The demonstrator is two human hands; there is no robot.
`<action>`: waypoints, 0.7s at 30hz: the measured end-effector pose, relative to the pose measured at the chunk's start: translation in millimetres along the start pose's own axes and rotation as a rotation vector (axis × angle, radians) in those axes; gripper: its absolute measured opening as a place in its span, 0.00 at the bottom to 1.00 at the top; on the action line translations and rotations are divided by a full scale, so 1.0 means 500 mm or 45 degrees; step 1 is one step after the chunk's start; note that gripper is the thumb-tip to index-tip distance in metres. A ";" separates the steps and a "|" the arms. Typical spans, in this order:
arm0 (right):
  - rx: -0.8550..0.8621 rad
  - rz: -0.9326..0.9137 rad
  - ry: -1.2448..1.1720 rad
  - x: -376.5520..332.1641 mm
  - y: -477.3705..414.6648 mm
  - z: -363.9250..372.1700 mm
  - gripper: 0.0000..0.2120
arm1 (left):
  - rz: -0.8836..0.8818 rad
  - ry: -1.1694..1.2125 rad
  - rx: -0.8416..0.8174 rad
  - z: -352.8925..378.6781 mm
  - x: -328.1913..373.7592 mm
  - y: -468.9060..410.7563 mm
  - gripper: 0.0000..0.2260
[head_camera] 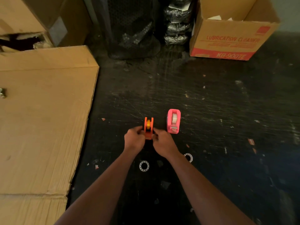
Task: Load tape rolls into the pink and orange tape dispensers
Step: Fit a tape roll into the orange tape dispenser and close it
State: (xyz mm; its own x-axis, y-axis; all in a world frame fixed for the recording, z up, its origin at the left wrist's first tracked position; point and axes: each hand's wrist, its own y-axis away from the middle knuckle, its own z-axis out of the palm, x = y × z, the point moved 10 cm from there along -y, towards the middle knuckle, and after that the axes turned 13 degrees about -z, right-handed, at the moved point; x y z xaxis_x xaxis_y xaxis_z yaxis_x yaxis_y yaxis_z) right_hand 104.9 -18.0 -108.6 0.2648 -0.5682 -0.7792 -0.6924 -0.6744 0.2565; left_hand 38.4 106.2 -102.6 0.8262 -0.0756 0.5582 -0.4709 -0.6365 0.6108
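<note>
Flattened brown corrugated cardboard sheet (40, 120), lying far left of the small orange plastic tape dispenser (148, 129), which stands upright on the scratched black floor (211, 103). Left hand (134, 139), at the dispenser's left side, grip pinching its lower left wall. White plastic ring-shaped tape core (144, 166), flat on the floor, nearer the camera than the dispenser, between the two forearms. Yellow tape roll (148, 124), seated between the orange dispenser's two side walls. Right hand (163, 143), at the dispenser's right side, grip pinching its lower right wall. Pink plastic tape dispenser (173, 121), just right of the orange one and apart from it, upright, holding a whitish tape roll (174, 117) in its well. Second white ring-shaped core (188, 157), right of the right wrist, partly hidden by it. Open brown cardboard box with red print (230, 38), far beyond and right of the orange dispenser.
</note>
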 end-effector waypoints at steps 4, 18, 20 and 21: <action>0.075 -0.026 -0.085 -0.015 0.017 0.002 0.18 | 0.025 0.100 -0.015 -0.005 -0.010 0.014 0.13; 0.338 0.124 -0.681 -0.034 0.194 -0.002 0.08 | -0.006 0.477 -0.259 -0.036 -0.096 0.158 0.07; 0.343 0.104 -0.765 -0.050 0.214 -0.002 0.11 | 0.025 0.516 -0.317 -0.037 -0.102 0.182 0.07; 0.337 0.088 -0.782 -0.059 0.225 -0.003 0.11 | 0.025 0.558 -0.358 -0.039 -0.108 0.195 0.07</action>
State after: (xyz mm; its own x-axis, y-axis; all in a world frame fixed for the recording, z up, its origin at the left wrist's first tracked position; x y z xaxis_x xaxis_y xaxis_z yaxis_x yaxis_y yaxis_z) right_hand 20.1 -77.6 -55.7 -0.1616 -0.1816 -0.9700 -0.8560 -0.4633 0.2294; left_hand -58.0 63.1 -62.4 0.6377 0.2817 0.7169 -0.5995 -0.4028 0.6916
